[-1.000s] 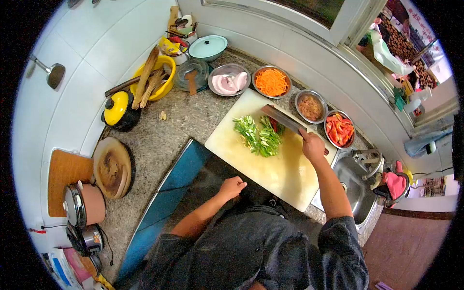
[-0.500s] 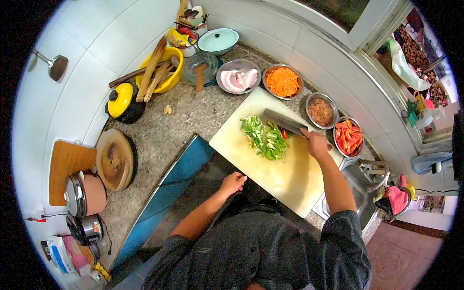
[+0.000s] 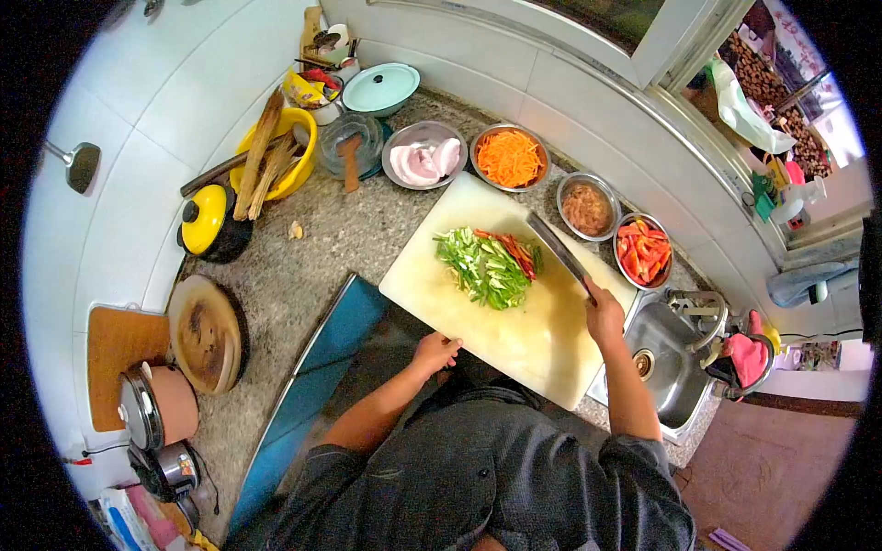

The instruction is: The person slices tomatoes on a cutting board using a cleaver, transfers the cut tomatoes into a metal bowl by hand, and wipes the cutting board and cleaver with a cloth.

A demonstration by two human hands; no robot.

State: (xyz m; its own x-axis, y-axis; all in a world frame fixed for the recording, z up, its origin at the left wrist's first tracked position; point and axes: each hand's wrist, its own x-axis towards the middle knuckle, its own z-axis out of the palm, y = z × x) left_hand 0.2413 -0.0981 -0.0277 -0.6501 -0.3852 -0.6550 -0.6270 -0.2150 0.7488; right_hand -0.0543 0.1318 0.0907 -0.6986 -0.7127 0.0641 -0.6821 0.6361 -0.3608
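My right hand (image 3: 604, 315) grips the handle of a cleaver (image 3: 559, 248), its blade edge-on over the cutting board's right half, just right of the vegetables. Sliced green pepper (image 3: 482, 271) lies in a heap on the white cutting board (image 3: 514, 349), with red pepper strips (image 3: 516, 253) along its upper right side. My left hand (image 3: 435, 354) is closed near the board's front left edge; whether its fingers touch the board or hold anything is hard to make out.
Behind the board stand bowls of meat slices (image 3: 425, 163), carrot shreds (image 3: 509, 158), brown minced food (image 3: 586, 208) and red pieces (image 3: 643, 253). A sink (image 3: 669, 363) is at right. Left are a yellow basin (image 3: 300, 174), a lidded pot (image 3: 209, 220) and a round wooden block (image 3: 204, 334).
The cleaver has moved right off the vegetables and turned more upright. More red strips show beside the green pile. My left hand stays by the board's edge. The view has shifted slightly.
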